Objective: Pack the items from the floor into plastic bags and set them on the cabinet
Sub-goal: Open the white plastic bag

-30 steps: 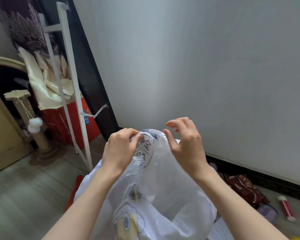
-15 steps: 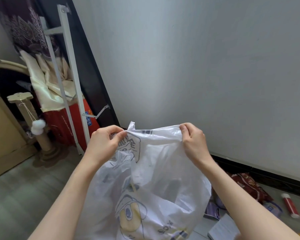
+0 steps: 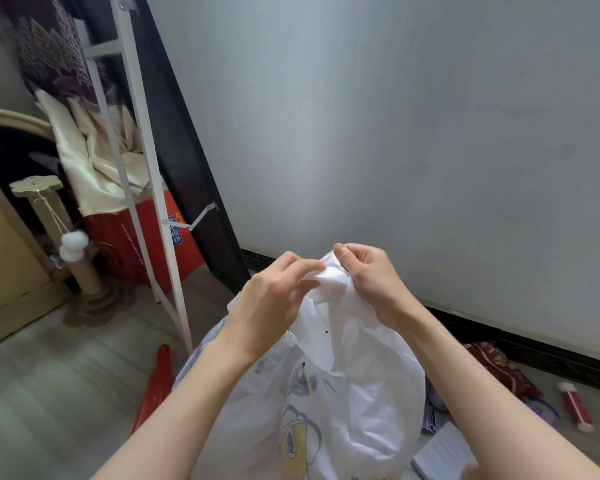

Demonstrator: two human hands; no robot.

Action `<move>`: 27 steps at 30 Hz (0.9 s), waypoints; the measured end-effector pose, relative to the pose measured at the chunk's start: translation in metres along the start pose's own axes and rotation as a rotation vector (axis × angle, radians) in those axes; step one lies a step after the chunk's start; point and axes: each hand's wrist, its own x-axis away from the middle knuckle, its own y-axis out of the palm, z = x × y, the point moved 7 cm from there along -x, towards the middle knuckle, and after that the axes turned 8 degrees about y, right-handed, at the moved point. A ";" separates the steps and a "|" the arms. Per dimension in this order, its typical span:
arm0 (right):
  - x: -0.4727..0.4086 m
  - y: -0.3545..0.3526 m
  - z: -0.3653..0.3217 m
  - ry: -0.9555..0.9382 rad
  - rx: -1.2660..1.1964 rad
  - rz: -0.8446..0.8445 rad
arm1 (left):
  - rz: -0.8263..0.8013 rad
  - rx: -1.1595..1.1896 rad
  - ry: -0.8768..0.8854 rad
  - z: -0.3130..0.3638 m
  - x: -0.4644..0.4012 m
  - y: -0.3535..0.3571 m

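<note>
White plastic bag (image 3: 343, 393) with a yellow cartoon print hangs in the near centre above the floor (image 3: 49, 393), its top gathered into a bunch between both hands. The left hand (image 3: 274, 299) pinches the bunched top with its fingers (image 3: 305, 268) curled on it, and the right hand (image 3: 371, 275) grips the same bunch just beside it. On the floor lie a dark red packet (image 3: 496, 368) and a red tube (image 3: 575, 407) at right, a red bottle (image 3: 156, 382) at left.

White ladder (image 3: 142, 188) leaning by wall; cat scratching post (image 3: 68, 244); red box (image 3: 146, 240), perhaps cardboard.
</note>
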 end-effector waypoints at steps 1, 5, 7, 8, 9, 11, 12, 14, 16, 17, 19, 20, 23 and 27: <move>-0.001 -0.002 0.003 0.025 0.018 -0.005 | -0.018 0.019 -0.006 -0.002 0.000 0.001; 0.000 -0.042 -0.005 -0.063 0.480 0.452 | -0.070 -0.122 -0.090 -0.015 0.001 -0.005; 0.016 -0.051 -0.020 -0.211 0.440 0.600 | -0.026 -0.204 -0.206 -0.026 0.003 -0.015; 0.025 -0.048 -0.027 -0.305 0.392 0.612 | 0.003 -0.221 -0.252 -0.030 0.004 -0.018; 0.032 -0.037 -0.032 -0.381 0.379 0.591 | 0.030 -0.217 -0.292 -0.033 0.005 -0.021; 0.043 -0.007 -0.033 -0.463 0.453 0.491 | 0.065 -0.146 -0.374 -0.038 0.006 -0.023; 0.045 0.007 -0.029 -0.470 0.523 0.436 | 0.075 -0.095 -0.407 -0.040 0.006 -0.022; 0.039 0.023 -0.017 -0.465 0.674 0.377 | 0.078 -0.009 -0.445 -0.040 0.006 -0.023; 0.028 0.021 -0.007 -0.391 0.680 0.309 | 0.069 0.065 -0.451 -0.038 0.005 -0.026; 0.023 0.017 -0.004 -0.350 0.622 0.273 | 0.059 0.104 -0.444 -0.037 0.004 -0.027; 0.015 0.011 0.005 -0.299 0.546 0.206 | 0.027 0.157 -0.424 -0.034 0.004 -0.026; 0.011 0.010 0.009 -0.291 0.555 0.186 | 0.012 0.163 -0.414 -0.033 0.005 -0.026; 0.002 0.005 0.018 -0.262 0.553 0.137 | -0.018 0.133 -0.417 -0.041 0.007 -0.026; 0.001 -0.001 0.008 -0.324 0.528 0.216 | -0.066 -0.058 -0.415 -0.063 0.014 -0.036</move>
